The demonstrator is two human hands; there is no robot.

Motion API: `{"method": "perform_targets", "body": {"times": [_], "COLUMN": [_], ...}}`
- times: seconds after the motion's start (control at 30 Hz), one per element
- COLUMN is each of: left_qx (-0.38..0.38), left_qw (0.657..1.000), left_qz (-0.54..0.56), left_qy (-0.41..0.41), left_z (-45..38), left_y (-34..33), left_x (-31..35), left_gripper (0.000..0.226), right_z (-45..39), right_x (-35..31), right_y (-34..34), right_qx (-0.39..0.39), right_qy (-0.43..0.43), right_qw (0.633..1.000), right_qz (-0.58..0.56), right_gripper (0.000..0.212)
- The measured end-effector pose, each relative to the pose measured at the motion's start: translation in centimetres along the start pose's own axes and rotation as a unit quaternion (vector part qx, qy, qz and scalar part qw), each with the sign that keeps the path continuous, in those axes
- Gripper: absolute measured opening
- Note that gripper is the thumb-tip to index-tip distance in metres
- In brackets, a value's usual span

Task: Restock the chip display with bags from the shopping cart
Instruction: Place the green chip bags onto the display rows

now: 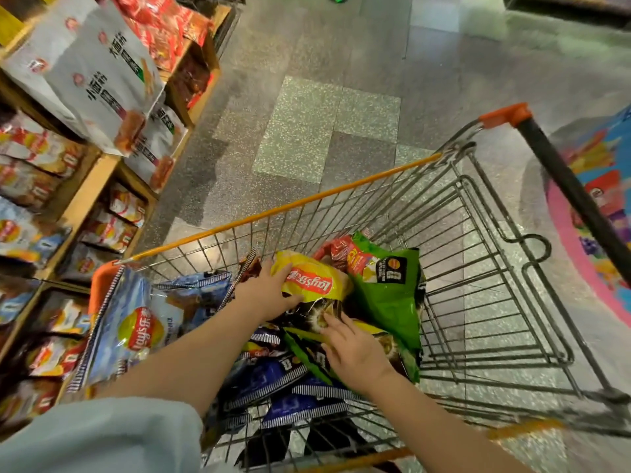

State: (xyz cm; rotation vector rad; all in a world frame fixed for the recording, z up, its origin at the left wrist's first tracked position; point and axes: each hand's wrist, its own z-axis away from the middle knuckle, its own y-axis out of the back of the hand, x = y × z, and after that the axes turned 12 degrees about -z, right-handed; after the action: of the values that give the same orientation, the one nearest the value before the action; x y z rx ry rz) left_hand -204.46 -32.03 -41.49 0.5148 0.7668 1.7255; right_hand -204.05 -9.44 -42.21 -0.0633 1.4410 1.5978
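Left hand (269, 293) reaches into the shopping cart (454, 254) and grips the yellow chip bag (312, 279), thumb under its edge and fingers curled over the top. Right hand (353, 348) lies flat with relaxed fingers on a dark bag (316, 317) just below, holding nothing. The yellow bag is glossy and puffed, with a red logo banner printed across it, and it sits on top of the heap in the middle of the cart. Beside it leans a green bag (389, 295) of crinkled foil, and a red bag (336, 250) peeks out behind that. Toward the near end lie several blue bags (269, 380) with striped crimped edges, and a large pale blue bag (133, 329) stands against the left corner. The cart is a grid of thin grey wire with an orange top rail and orange plastic corners. To the left stands the chip display (85, 196), wooden shelves packed with red, orange and blue bags, and tall white bags (92, 70) on top. The floor (324, 131) is polished speckled stone in grey and greenish tiles. A pale sleeve (102, 435) covers the left upper arm.
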Motion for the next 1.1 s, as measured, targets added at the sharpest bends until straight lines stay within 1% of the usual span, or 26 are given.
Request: {"method": "perform_targets", "body": {"times": [0.03, 0.1, 0.27, 0.4, 0.5, 0.57, 0.67, 0.7, 0.77, 0.83, 0.93, 0.97, 1.03, 1.1], "left_qx": [0.004, 0.012, 0.026, 0.038, 0.051, 0.056, 0.059, 0.053, 0.034, -0.011, -0.116, -0.136, -0.147, -0.142], "left_qw": [1.0, 1.0, 1.0, 0.998, 0.997, 0.995, 0.988, 0.98, 0.953, 0.93, 0.927, 0.927, 0.93, 0.942], "left_qz": [-0.002, 0.001, 0.013, 0.021, 0.044, 0.065, 0.14, 0.184, 0.288, 0.358, 0.353, 0.349, 0.336, 0.305], "left_qy": [0.0, 0.001, 0.01, 0.035, 0.05, 0.041, 0.04, 0.053, 0.085, 0.086, 0.044, 0.033, 0.02, -0.004], "left_z": [0.2, 0.5, 1.9, 3.8, 5.1, 5.7, 5.8, 5.5, 4.4, 3.6, 3.1, 3.0, 2.8, 2.7], "left_y": [-0.4, -1.3, -2.5, -3.6, -4.8, -5.6, -6.0, -5.8, -5.4, -4.7, -3.9, -3.6, -3.1, -2.5], "left_x": [0.0, 0.0, -0.1, 0.6, 1.1, 0.9, -0.6, -1.3, -2.9, -3.7, -3.2, -3.1, -3.5, -4.2], "left_gripper": [0.084, 0.084, 0.082, 0.08, 0.08, 0.083, 0.092, 0.095, 0.102, 0.109, 0.102, 0.102, 0.109, 0.118], "right_z": [0.1, -0.2, -3.8, -5.8, -5.8, -5.3, -4.8, -4.7, -4.7, -4.7, -4.5, -4.4, -4.2, -3.7], "right_x": [0.0, -0.4, 0.4, 0.4, 0.1, 0.0, -0.2, -0.1, 0.1, 0.2, 0.2, 0.0, -0.6, -1.4], "right_y": [0.4, 1.5, 3.1, 2.0, 0.5, -0.5, -0.9, -1.0, -0.9, -0.9, -1.0, -1.0, -0.8, -0.6], "right_qx": [0.035, 0.065, 0.01, -0.032, -0.052, -0.049, -0.048, -0.051, -0.057, -0.059, -0.06, -0.061, -0.062, -0.061], "right_qy": [-0.012, -0.044, -0.131, -0.199, -0.207, -0.2, -0.198, -0.195, -0.188, -0.192, -0.204, -0.208, -0.213, -0.214], "right_qw": [0.999, 0.994, 0.988, 0.969, 0.96, 0.958, 0.959, 0.959, 0.958, 0.956, 0.954, 0.954, 0.953, 0.952], "right_qz": [-0.031, -0.076, -0.076, -0.145, -0.181, -0.2, -0.198, -0.198, -0.207, -0.214, -0.211, -0.207, -0.209, -0.211], "right_gripper": [0.043, 0.053, 0.072, 0.082, 0.089, 0.092, 0.091, 0.09, 0.087, 0.085, 0.084, 0.084, 0.082, 0.081]}}
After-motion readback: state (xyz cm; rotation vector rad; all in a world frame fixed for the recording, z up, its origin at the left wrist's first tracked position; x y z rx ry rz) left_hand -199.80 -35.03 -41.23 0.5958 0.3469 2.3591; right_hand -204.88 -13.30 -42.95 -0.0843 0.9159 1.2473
